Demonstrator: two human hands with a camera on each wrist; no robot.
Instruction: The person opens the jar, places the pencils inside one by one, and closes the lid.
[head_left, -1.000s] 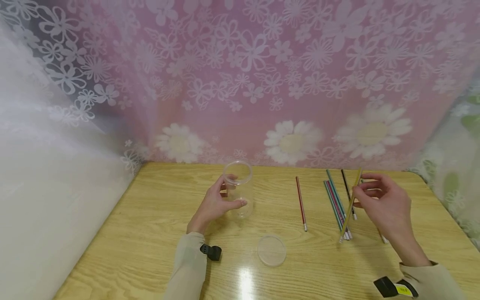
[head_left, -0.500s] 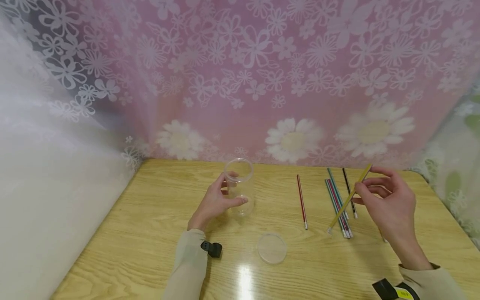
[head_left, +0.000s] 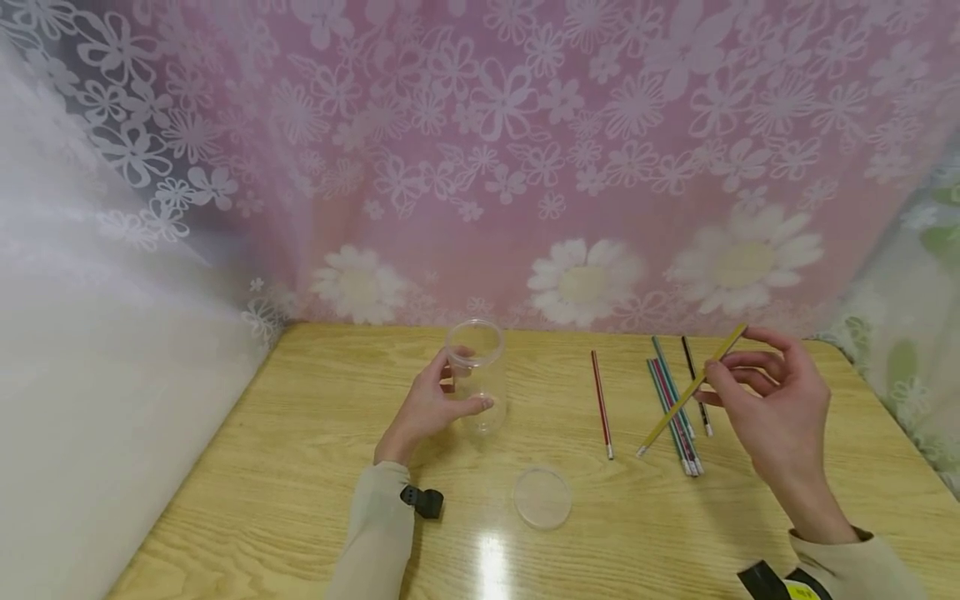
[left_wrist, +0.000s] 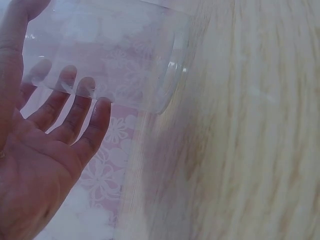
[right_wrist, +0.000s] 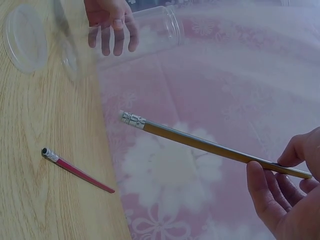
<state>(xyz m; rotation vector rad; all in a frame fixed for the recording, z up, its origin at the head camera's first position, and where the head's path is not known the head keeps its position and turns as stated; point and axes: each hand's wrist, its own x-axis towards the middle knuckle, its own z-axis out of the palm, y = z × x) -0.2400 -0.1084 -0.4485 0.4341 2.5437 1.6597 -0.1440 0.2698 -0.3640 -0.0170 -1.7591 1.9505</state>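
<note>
My left hand (head_left: pixel 431 412) holds a clear plastic jar (head_left: pixel 491 379) upright on the left half of the table, thumb on the near side and fingers behind. In the left wrist view the fingertips lie along the wall of the jar (left_wrist: pixel 135 60). Between thumb and fingers, my right hand (head_left: pixel 776 417) pinches a yellow pencil (head_left: pixel 675 408). It slants down to the left, its white eraser end lowest, above the other pencils. In the right wrist view the eraser and silver ferrule of the yellow pencil (right_wrist: pixel 195 144) point toward the jar (right_wrist: pixel 150 35).
A red pencil (head_left: pixel 602 404) lies alone right of the jar. Several teal, pink and black pencils (head_left: pixel 667 417) lie grouped beneath the yellow one. A round clear lid (head_left: pixel 542 497) rests on the wooden table (head_left: pixel 285 500) nearer me. A floral curtain (head_left: pixel 480 208) hangs along the back edge.
The yellow pencil has swung from steep to more slanted, its eraser end moving left and up toward the red pencil. My right hand has turned with it. My left hand and the jar stay put.
</note>
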